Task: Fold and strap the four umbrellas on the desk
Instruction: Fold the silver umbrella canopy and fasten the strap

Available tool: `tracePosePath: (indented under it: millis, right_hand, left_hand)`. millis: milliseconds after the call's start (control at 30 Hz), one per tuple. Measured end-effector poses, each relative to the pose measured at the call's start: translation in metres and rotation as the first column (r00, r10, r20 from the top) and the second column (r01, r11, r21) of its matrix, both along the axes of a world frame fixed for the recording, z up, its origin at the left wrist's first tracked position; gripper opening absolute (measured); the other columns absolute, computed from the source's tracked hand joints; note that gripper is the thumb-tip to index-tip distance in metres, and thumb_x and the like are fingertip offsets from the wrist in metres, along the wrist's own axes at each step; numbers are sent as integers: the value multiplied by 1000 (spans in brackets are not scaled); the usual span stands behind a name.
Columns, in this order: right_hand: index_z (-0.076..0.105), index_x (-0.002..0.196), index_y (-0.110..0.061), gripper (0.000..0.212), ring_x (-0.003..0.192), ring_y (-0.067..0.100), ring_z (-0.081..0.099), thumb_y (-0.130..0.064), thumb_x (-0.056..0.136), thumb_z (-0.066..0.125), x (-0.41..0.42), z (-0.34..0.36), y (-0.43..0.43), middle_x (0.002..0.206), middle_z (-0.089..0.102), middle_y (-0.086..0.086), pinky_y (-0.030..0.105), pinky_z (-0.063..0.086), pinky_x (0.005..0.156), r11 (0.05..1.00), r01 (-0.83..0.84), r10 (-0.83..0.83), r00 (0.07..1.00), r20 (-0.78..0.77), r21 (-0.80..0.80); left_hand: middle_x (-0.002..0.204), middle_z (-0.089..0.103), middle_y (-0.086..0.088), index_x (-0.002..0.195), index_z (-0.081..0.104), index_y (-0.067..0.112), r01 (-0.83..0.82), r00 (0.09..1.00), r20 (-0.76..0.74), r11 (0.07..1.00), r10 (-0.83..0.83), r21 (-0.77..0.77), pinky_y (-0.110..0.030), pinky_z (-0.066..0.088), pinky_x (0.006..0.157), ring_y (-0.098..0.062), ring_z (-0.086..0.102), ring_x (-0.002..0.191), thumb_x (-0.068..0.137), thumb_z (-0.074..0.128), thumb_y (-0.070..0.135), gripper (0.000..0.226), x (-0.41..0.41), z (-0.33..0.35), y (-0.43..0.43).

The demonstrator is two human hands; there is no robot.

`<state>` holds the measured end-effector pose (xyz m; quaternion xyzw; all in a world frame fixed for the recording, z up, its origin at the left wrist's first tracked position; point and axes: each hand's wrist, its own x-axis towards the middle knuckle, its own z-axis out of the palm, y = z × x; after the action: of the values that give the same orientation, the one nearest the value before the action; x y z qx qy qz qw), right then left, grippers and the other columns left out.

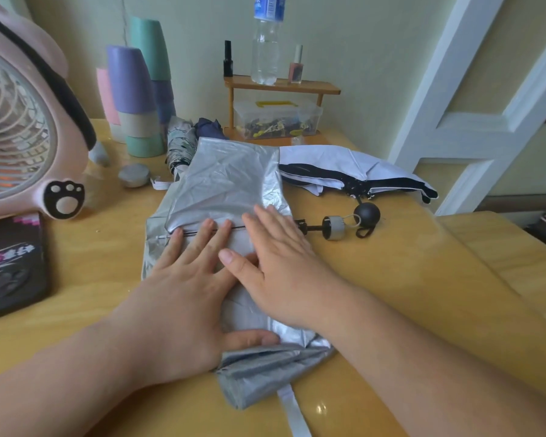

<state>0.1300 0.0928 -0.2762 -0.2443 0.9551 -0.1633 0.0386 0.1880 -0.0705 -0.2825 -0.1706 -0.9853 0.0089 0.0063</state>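
Both hands flat, nothing gripped. Left hand (183,279) palm-down on the silver umbrella (224,178), fingers straight and spread, thumb lying along the lower folded edge. Right hand (278,266) also flat on the fabric just beside it, fingers together, thumb overlapping my left fingers.

Silver umbrella sits mid-desk (423,279), canopy flattened in loose folds, not rolled. Its strap (292,408) hangs loose at the near end. Its shaft sticks out right of my right hand, ending in a grey handle (333,228).

White-and-black umbrella (344,171) lies loose behind and to the right, touching the silver one; its black ball handle (367,213) is just beside the grey one. Patterned umbrella (180,146) and navy umbrella (208,127) are bundled at the far edge of the silver fabric; can't tell if strapped.

Fan (19,121) far left, stacked cups (139,89) behind, small shelf (281,86) with a bottle (265,42) at the wall.
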Motion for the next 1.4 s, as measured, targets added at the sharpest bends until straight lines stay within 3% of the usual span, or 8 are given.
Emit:
tracePosePath:
  millis: [133,267,700,800,900,1133,1233,1400]
  right_hand:
    - [0,164,-24,77,152,0,-20,-60,104,33,12,20,7,170,-13,-12,21,-14,120,996,-29,10,977,-213,-87]
    - [6,162,-36,72,148,-13,-12,-56,102,42,37,23,-23,167,-5,-24,22,-1,124,796,42,78,982,172,-604]
    - [-6,162,-24,84,152,2,-17,-56,101,42,10,-1,-9,169,-15,-10,34,-7,127,904,249,-214,967,137,-348]
    - [11,162,-22,85,156,9,2,-50,97,57,-2,2,-2,170,10,-4,39,7,127,868,270,-267,961,68,-416]
    - [33,155,-28,76,145,11,34,-37,90,71,-16,8,10,154,41,-6,34,29,119,777,292,-327,944,39,-558]
    - [52,133,-27,55,97,19,69,-16,84,74,-73,37,8,111,68,-4,39,56,90,594,451,-305,893,332,-666]
    - [70,105,-32,41,105,30,69,-29,64,79,-96,53,1,110,72,5,52,53,101,541,466,-247,884,397,-701]
    - [59,118,-9,35,114,29,64,-5,85,72,-126,69,-11,122,64,15,47,50,105,347,466,-72,878,473,-814]
  left_hand:
    - [158,-45,-1,140,-41,55,40,999,27,999,-41,35,-53,-16,123,-25,-47,141,55,12,111,114,0,4,3]
    - [167,-27,-1,157,-23,38,62,990,-129,995,-51,79,-53,-15,124,-27,-37,148,76,38,94,116,5,-4,5]
    - [171,-2,-7,160,14,43,113,984,-150,990,-100,81,-55,-8,120,-31,-10,156,67,59,91,114,0,-10,-6]
    - [161,-38,4,153,-12,57,30,1000,-10,989,-28,146,-56,-23,119,-19,-47,142,60,28,108,114,-4,-2,-9]
    - [163,-34,3,156,-4,54,-21,1000,-12,988,23,154,-52,-23,120,-15,-46,142,55,7,109,116,-10,5,-14]
    - [164,-33,6,159,0,47,67,997,-32,990,-63,126,-48,-26,119,-10,-44,143,61,33,106,119,-7,11,-10]
    - [171,-7,2,157,9,51,267,962,-103,955,-255,127,-50,-11,124,-17,-17,156,76,40,93,96,-8,3,-14]
    - [161,34,10,151,29,42,465,866,-168,882,-471,-71,-39,49,107,-18,43,144,109,11,48,46,-12,-27,-14]
